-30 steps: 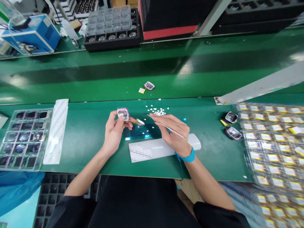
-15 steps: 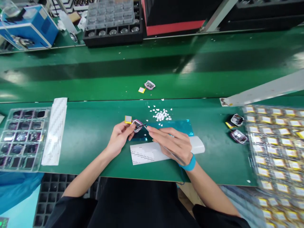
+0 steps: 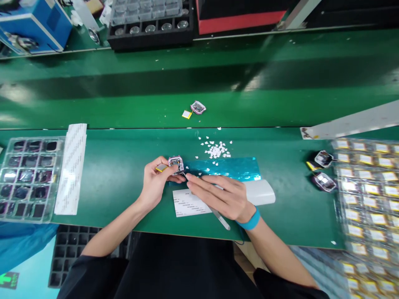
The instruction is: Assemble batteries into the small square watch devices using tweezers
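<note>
- Your left hand [image 3: 156, 182] pinches a small square pink-rimmed electronic module [image 3: 176, 163] between thumb and fingertips, holding it just above the green worktop [image 3: 118, 174] near the middle of its front half; a small yellow-edged flat cell [image 3: 161, 167] hangs off the module's left side against your fingers.
- Your right hand [image 3: 222, 197] is closed around slim metal tweezers [image 3: 218, 216], tips pointed at the module's lower right corner; the back end sticks out toward the front edge.
- Judging by the layout, the work is partway: two similar modules [image 3: 323, 170] lie toward the right edge, another module with a yellow cell [image 3: 195, 109] sits on the darker green belt beyond, and the clear compartment tray [image 3: 26, 176] at the left edge holds many dark parts.
- A scatter of white peeled bits [image 3: 215, 149] lies behind a shiny blue film strip [image 3: 227, 168], and a white label sheet [image 3: 190, 203] lies under your right hand.
- Hard to make out: what the tweezer tips touch, since your fingers cover them; the module's inner detail is too small.
- The sheet of yellow cells [image 3: 364, 195] is blurred and cut off at the right edge.
</note>
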`<state>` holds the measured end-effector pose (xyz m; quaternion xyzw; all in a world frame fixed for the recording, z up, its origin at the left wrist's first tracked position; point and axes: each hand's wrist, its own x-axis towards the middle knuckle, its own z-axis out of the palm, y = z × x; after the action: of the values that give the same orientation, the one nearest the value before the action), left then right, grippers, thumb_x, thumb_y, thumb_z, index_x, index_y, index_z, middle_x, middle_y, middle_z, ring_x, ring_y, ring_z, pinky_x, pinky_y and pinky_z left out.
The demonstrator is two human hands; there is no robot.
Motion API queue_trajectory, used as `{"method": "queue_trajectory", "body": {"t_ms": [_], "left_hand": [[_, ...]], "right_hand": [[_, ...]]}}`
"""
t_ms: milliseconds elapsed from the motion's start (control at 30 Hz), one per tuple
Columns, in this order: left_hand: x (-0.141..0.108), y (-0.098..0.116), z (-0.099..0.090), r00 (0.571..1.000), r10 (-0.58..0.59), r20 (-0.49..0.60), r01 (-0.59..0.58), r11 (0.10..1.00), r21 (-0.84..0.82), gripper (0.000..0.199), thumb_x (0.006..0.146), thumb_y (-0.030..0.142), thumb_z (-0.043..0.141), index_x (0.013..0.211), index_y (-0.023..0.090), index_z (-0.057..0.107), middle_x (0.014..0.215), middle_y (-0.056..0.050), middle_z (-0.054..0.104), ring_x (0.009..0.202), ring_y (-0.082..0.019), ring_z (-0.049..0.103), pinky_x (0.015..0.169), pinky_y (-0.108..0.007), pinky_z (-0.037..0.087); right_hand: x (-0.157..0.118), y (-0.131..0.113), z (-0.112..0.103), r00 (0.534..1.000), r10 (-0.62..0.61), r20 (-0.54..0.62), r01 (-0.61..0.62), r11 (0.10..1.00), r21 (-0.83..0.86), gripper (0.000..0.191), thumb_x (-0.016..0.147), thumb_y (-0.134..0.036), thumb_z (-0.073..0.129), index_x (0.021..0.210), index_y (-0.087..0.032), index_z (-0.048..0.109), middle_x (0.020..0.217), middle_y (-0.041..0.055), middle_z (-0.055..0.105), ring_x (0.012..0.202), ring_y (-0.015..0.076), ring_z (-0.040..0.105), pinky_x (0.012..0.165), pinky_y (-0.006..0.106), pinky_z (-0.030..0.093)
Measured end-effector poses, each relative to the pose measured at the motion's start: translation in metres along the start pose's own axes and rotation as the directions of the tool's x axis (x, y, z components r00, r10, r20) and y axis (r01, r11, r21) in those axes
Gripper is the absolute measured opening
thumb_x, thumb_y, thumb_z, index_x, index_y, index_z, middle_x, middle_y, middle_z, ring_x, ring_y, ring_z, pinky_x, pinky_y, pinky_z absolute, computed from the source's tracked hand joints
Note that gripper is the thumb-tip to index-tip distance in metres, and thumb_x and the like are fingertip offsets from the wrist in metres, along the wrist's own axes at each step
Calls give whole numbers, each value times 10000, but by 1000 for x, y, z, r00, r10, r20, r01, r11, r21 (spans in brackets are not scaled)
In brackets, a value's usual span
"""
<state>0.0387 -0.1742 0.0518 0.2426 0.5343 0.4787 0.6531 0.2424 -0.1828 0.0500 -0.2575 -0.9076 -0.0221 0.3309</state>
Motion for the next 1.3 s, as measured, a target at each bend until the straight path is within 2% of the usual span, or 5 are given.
{"method": "queue_trajectory", "body": {"t_ms": [367,800,933,1133,1300], "left_hand": [[-3,-3,2,999,0,-44,0,1000,-5,258,651,232,832,631,177,581,586,28,692,484,-129,684,503,-225,611],[-3,-12,0,997,69,-20,-68,996,60,200,720,239,811,714,174,622,613,41,680,519,-114,687,541,-231,645],[-2,-16,1,989,147,-26,-144,985,100,247,742,236,814,928,165,668,737,21,734,550,-117,714,543,-223,652],[-1,-15,-1,986,168,11,-168,979,115,271,765,265,816,942,162,638,716,22,712,502,-123,707,498,-216,632],[-1,-13,0,985,171,33,-174,979,106,289,761,291,829,933,167,632,719,17,718,514,-140,721,493,-223,620]], "right_hand": [[3,-3,4,993,-114,31,117,988,-100,187,993,-121,605,1117,-125,745,1205,62,759,858,160,705,617,284,580],[-1,-5,5,997,-64,46,66,997,-43,200,985,-102,596,1124,-134,737,1212,78,758,858,172,699,679,298,628],[-3,-4,9,999,36,-25,-34,998,58,324,974,-87,608,1285,-160,660,1212,72,758,783,162,691,685,310,637],[-8,-4,15,991,126,-52,-114,977,179,594,977,-33,568,1540,-145,417,1224,91,750,898,186,735,706,334,652],[-10,-3,16,987,146,-66,-129,969,209,651,963,-17,599,1565,-144,386,1226,106,749,885,195,730,696,344,649]]}}
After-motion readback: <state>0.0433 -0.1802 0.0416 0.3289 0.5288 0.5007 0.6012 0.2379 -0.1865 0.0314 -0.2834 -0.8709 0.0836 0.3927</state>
